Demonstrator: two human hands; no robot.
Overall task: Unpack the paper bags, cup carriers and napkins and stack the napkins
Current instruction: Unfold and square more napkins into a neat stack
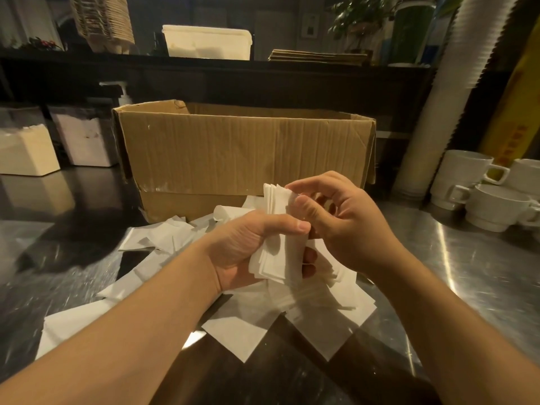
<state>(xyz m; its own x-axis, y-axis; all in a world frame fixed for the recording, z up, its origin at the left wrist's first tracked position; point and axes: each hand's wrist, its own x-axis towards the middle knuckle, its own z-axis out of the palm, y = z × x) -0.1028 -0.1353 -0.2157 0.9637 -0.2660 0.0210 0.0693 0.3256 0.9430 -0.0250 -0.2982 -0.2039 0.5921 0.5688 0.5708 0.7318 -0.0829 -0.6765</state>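
Your left hand (245,247) grips the napkin bundle (276,229) at frame centre, and your right hand (336,223) pinches its top edge. The sheets are fanned and uneven — loosen either hold and they likely slide onto the loose napkins (242,325) below.

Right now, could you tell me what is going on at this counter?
A person is gathering white napkins into a stack. The left hand grips a bundle of napkins held upright above the counter, while the right hand pinches its top edge. Many loose napkins lie scattered on the steel counter beneath the hands. An open cardboard box stands just behind them, and white mugs sit to the right.
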